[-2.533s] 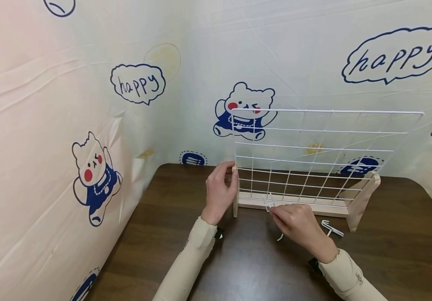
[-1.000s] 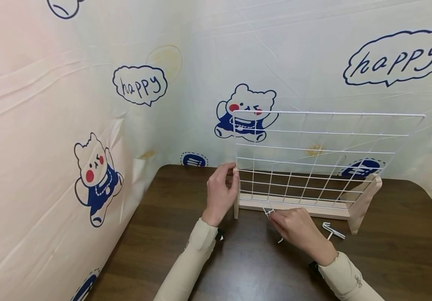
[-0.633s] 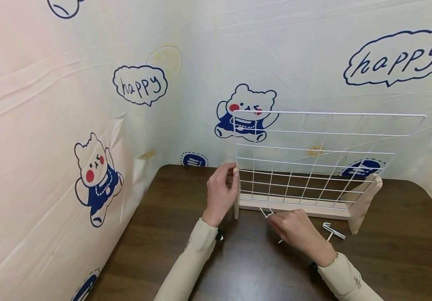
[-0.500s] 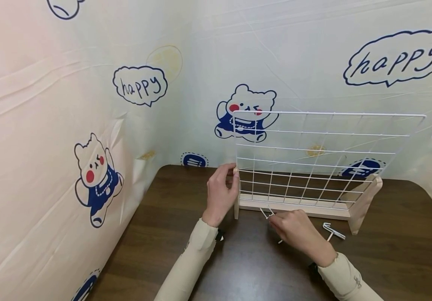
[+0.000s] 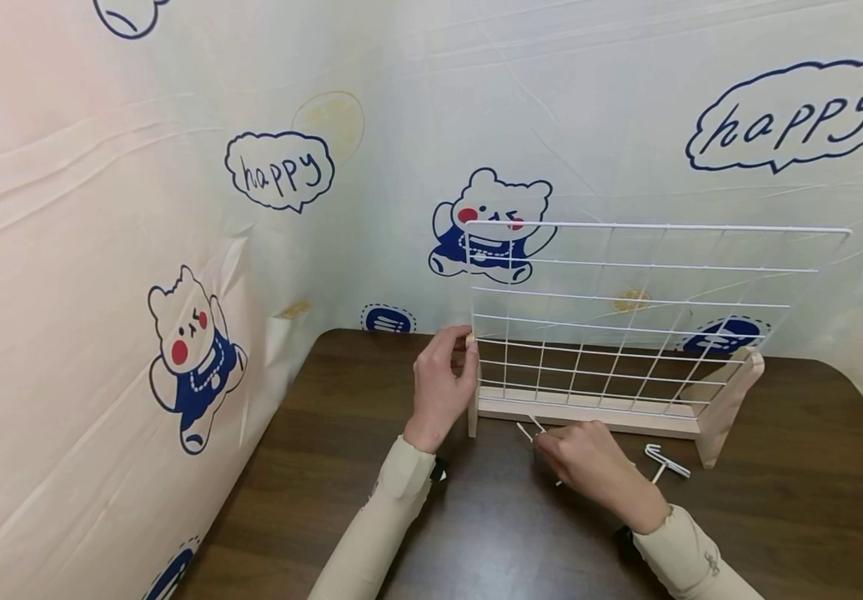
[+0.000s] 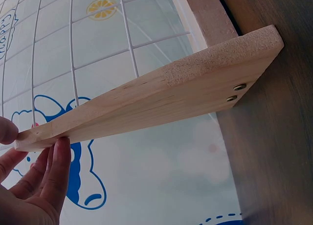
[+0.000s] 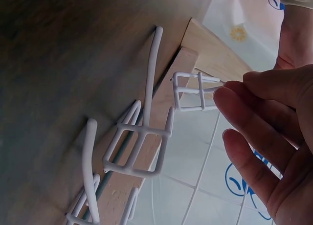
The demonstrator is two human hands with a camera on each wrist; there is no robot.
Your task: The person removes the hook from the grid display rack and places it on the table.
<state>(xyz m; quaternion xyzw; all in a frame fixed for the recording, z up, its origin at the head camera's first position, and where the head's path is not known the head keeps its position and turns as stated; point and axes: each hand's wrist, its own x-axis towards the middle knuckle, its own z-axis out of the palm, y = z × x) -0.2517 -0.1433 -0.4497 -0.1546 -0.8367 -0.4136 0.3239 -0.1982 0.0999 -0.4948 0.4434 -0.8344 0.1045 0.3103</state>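
Note:
A white wire grid panel [image 5: 656,226] stands upright on a pale wooden stand with a base bar [image 5: 589,409]. My left hand [image 5: 442,387] grips the top of the stand's left side piece [image 6: 146,102], thumb on one face and fingers on the other. Between thumb and fingertips, my right hand [image 5: 599,467] pinches a white wire hook [image 7: 200,90] with a square back frame. That hook is in front of the base bar, apart from the grid; in the head view the fingers hide most of it.
Another white hook [image 5: 669,462] lies on the dark wooden table [image 5: 461,550] right of my right hand. In the right wrist view, two loose hooks show, a nearer one [image 7: 132,172] and one at the bottom edge [image 7: 88,156]. A printed cloth [image 5: 371,233] hangs behind the table.
My right hand has drawn the hook down from the lower grid wires, a little toward me, and the hook has tilted. The left hand has kept its hold on the side piece.

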